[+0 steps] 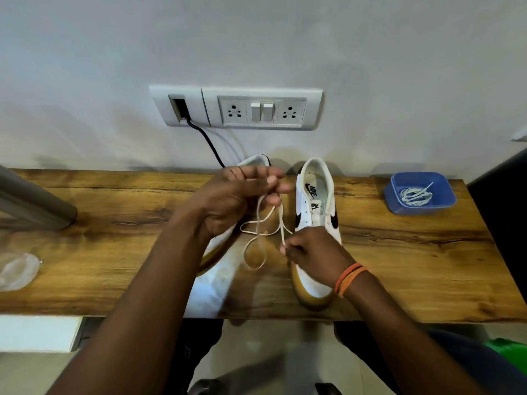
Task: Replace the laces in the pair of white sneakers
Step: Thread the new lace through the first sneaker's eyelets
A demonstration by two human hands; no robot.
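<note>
Old lace out and in hand, new laces waiting in the tub.

Both hands hold a flat cream shoelace (261,240) above the grained wooden surface (399,252): left hand (236,201) pinching its upper strands, right hand (309,252) with fingers curled round a lower strand. The right-side white leather sneaker with gum sole (313,201) shows bare eyelets; the other sneaker (253,161) is mostly hidden. Coiled white laces (415,195) lie in a blue plastic tub (393,195) well apart. Relacing seems not yet begun.
</note>
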